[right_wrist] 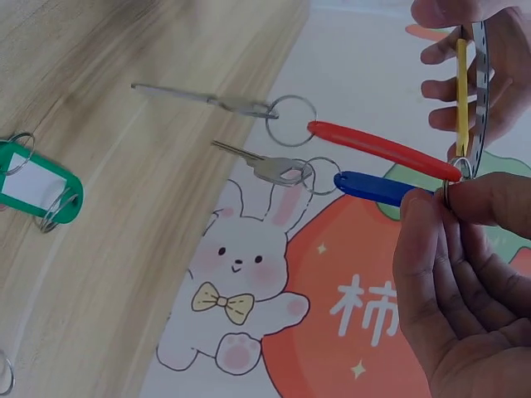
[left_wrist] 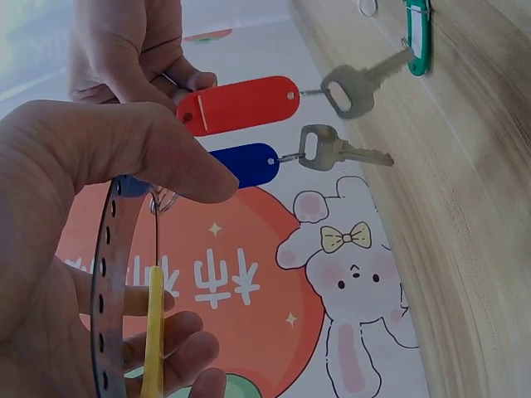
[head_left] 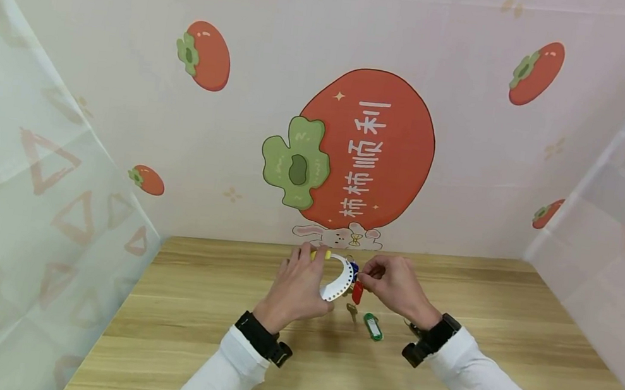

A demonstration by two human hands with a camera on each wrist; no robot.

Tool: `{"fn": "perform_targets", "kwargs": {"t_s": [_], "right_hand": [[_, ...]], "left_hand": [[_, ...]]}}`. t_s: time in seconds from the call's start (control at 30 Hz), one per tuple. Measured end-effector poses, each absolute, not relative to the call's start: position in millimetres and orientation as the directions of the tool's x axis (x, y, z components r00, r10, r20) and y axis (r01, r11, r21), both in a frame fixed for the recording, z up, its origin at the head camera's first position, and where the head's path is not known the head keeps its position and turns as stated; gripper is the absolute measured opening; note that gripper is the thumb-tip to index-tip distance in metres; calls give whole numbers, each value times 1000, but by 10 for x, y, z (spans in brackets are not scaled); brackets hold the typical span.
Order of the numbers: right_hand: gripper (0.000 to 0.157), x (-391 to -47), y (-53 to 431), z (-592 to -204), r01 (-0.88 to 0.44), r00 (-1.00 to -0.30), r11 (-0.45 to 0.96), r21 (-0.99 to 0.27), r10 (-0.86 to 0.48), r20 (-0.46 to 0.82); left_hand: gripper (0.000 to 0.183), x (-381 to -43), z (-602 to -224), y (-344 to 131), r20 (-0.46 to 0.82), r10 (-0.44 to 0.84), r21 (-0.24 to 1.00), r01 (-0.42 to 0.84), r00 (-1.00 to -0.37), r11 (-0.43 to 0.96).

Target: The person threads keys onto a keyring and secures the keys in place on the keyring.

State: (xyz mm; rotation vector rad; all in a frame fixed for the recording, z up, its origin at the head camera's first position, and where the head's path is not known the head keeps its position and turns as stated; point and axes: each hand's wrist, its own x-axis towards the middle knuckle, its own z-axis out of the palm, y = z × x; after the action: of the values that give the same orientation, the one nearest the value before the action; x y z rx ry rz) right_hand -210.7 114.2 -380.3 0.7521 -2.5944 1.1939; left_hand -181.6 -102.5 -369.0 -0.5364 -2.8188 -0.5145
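Observation:
My left hand (head_left: 294, 288) grips a white curved band (head_left: 342, 284) with a row of holes along it and a yellow piece (head_left: 322, 255) at its upper end. At the band's right side my right hand (head_left: 397, 286) pinches a small metal ring (right_wrist: 464, 169) between thumb and fingertips. From there extend a red key tag (right_wrist: 382, 149) and a blue key tag (right_wrist: 377, 188). Each tag carries a metal key: one key (left_wrist: 353, 91) on the red, another key (left_wrist: 323, 149) on the blue. The left thumb partly covers the blue tag in the left wrist view.
On the wooden table (head_left: 206, 336) a green key tag (head_left: 373, 326) with a white label lies below the hands. A small dark object (head_left: 414, 328) is partly hidden by the right wrist. A printed cloth wall (head_left: 248, 150) stands behind the table.

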Motion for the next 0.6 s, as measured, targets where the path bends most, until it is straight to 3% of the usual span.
{"fn": "perform_targets", "kwargs": {"t_s": [0.6], "right_hand": [[6,-2093,1118,-3771,-487,-870,537,-689,-370,327]], "left_hand": [[103,-1804,-3683,-1013,318,330,235,411,-889,881]]}}
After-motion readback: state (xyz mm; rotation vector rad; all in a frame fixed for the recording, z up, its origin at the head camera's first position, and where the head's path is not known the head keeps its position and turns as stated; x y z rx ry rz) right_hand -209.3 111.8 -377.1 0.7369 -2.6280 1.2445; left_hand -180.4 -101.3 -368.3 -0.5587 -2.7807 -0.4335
